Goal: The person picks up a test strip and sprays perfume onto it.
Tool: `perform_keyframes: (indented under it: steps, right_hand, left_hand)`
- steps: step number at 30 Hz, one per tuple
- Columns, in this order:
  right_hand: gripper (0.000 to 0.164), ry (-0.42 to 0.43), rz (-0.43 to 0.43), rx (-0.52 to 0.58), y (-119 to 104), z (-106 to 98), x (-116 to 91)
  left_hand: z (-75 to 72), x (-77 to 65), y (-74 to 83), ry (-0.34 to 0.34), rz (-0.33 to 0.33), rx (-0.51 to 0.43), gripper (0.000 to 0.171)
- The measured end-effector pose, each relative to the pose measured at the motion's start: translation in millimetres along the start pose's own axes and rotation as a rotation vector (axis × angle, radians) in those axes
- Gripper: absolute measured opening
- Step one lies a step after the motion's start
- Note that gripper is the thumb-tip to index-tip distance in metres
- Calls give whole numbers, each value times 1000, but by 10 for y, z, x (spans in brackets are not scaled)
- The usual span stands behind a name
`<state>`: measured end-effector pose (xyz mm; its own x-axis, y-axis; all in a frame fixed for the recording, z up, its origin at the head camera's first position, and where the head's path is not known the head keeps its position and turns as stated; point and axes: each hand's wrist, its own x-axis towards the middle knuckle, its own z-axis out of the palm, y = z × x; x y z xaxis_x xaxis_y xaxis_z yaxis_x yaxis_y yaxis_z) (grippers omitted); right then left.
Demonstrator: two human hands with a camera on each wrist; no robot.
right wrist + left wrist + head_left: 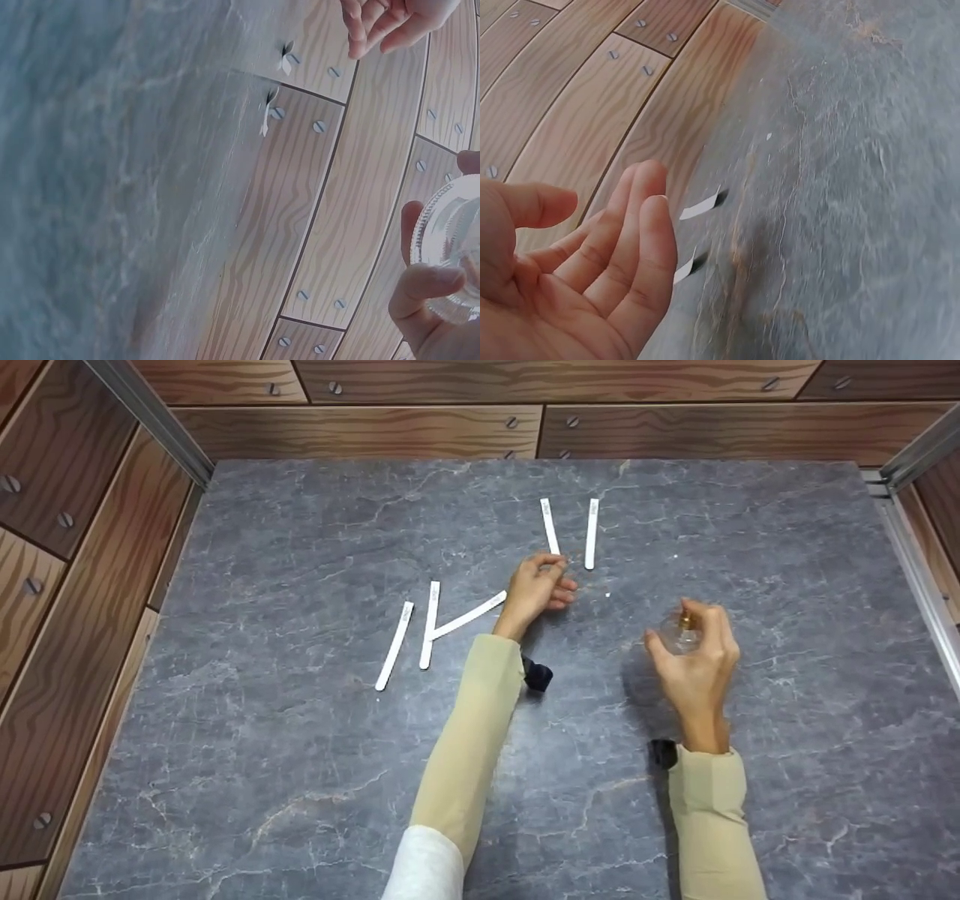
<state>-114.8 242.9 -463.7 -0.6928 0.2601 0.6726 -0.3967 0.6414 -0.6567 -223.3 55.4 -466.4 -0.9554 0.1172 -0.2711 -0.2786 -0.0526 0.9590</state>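
My right hand point(703, 664) grips a small clear glass perfume bottle point(687, 640) with a gold spray top, its index fingertip at that top. The ridged round base of the bottle point(450, 232) faces the right wrist camera. My left hand point(534, 591) holds nothing; its fingers are loosely bent in the left wrist view. It hovers near the lower end of a white paper test strip point(550, 525). A second strip point(592, 534) lies just right of that one. Left of my left arm are a slanted strip point(472, 615), an upright one point(430, 626) and another point(394, 646).
The grey marbled tabletop point(300, 780) has wood-patterned panels point(360, 431) along its back and left sides. A metal rail point(919, 577) runs down the right edge. Tiny white specks point(607, 595) lie between the two hands.
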Motion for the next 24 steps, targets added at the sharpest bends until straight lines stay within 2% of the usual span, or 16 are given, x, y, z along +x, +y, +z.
perform_keyframes:
  steps: [12, 24]
  right_hand:
    - [44, 6, -2, 13, 8, -2, -8]
    - [45, 6, 10, 7, 2, 6, -5]
  left_hand:
    - [-99, -139, 30, -46, 46, 23, 30]
    - [-343, -340, 58, -44, 103, 85, 32]
